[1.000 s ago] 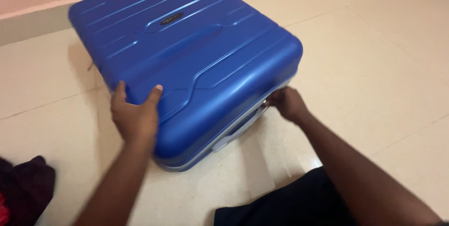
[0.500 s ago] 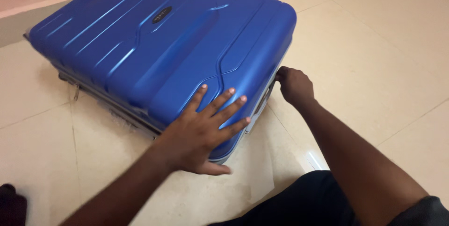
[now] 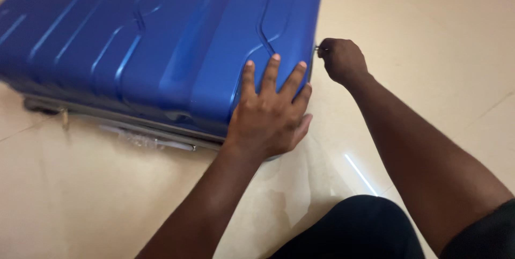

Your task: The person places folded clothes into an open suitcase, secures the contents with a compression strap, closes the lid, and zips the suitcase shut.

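A large blue hard-shell suitcase (image 3: 134, 39) lies flat on the floor, its ribbed lid facing up. My left hand (image 3: 271, 111) rests flat on the lid's near right corner, fingers spread. My right hand (image 3: 343, 60) is at the suitcase's right side edge, pinching a small metal zipper pull (image 3: 319, 49) between its fingertips. The zip seam along the near side shows as a grey band, and a second zipper pull (image 3: 64, 118) dangles at the lower left.
The floor (image 3: 429, 76) is glossy cream tile with faint grout lines. My dark-clothed knee (image 3: 354, 227) fills the bottom edge. A bit of clear plastic (image 3: 139, 140) lies under the suitcase's near edge.
The suitcase has turned and shifted up and left in view. My left hand slid to the near right corner of the lid. My right hand travelled farther along the right side with the zipper pull.
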